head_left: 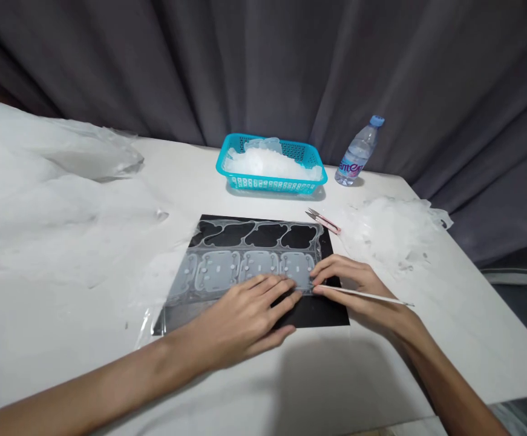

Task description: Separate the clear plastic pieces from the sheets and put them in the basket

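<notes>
Sheet under left hand, stick in right hand

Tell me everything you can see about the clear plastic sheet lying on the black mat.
The translucent, frosted plastic sheet lies flat on a black rectangular mat. It carries two rows of rounded panel shapes: the far row is open cut-outs showing black, the near row holds pale panels dotted with small white spots. The left hand presses flat on the near row; the right hand, gripping a thin white stick, touches its right edge.
</notes>
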`<state>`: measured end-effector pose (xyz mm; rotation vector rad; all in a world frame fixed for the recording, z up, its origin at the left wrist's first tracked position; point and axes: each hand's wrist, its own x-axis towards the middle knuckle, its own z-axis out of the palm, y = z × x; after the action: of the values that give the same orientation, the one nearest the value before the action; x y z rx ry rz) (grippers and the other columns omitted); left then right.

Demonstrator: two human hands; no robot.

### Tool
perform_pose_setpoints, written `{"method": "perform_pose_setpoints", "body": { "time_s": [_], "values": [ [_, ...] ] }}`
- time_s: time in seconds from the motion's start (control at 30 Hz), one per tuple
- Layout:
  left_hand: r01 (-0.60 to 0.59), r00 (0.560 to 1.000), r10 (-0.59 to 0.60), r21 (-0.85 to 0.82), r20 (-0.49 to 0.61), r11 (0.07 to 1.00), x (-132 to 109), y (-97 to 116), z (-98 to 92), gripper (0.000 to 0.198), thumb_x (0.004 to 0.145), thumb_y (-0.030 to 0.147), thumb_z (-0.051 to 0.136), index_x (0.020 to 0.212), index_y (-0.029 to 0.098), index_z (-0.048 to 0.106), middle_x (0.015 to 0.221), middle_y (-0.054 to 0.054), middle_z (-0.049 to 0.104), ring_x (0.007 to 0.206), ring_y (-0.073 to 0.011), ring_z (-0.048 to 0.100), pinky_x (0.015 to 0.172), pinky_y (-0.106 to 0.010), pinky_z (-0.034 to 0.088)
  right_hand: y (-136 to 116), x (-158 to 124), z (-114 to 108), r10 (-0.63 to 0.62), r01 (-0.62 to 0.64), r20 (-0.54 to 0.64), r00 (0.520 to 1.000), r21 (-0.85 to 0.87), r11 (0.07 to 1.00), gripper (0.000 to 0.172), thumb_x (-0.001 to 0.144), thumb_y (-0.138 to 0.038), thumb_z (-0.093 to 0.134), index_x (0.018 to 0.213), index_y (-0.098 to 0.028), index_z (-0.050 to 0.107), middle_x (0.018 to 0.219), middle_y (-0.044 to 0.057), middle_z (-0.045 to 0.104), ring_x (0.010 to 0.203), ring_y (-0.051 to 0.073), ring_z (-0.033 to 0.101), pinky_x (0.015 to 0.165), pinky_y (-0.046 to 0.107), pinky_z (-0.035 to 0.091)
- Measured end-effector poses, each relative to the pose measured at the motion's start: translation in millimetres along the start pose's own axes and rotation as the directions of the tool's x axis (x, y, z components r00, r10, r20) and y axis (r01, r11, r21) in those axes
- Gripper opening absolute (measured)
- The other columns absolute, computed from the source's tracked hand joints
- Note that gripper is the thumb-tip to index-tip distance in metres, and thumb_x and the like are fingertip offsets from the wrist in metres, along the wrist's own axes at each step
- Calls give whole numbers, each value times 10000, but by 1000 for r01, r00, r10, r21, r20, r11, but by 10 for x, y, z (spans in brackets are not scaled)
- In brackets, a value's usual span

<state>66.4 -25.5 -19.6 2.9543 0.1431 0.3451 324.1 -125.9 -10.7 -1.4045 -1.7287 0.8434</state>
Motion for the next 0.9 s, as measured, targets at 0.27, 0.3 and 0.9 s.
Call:
{"method": "perform_pose_setpoints", "body": {
  "time_s": [0.27, 0.3, 0.9],
  "values": [
    [121, 992, -122, -117, -4, 986, -152, -7, 159, 505, 1085, 448, 526, 1544, 236, 517, 1551, -115, 580, 1352, -320, 615, 1080, -461, 534, 31, -6, 71, -25, 29, 92, 995, -40, 999, 91, 1034, -298, 654, 1043, -251, 731, 1076, 38, 734, 1024, 203, 688, 942, 350, 535],
    [127, 992, -128, -128, 1, 984, -161, -8, 163, 512, 1085, 453, 526, 1549, 236, 511, 1562, -114, 571, 1361, -322, 609, 1090, -467, 529, 27, -5, 71, -23, 27, 89, 996, -48, 998, 93, 1036, -302, 651, 1041, -252, 730, 1075, 40, 734, 1022, 206, 688, 939, 352, 535],
    [237, 971, -230, -253, 59, 938, -66, 14, 80, 465, 1027, 474, 619, 1457, 297, 634, 1491, -66, 639, 1347, -306, 623, 1130, -464, 506, -42, -19, 127, -257, 284, 124, 958, -327, 901, 111, 1080, -187, 532, 1086, -199, 642, 1005, 79, 718, 933, 207, 662, 832, 343, 526]
  ]
}}
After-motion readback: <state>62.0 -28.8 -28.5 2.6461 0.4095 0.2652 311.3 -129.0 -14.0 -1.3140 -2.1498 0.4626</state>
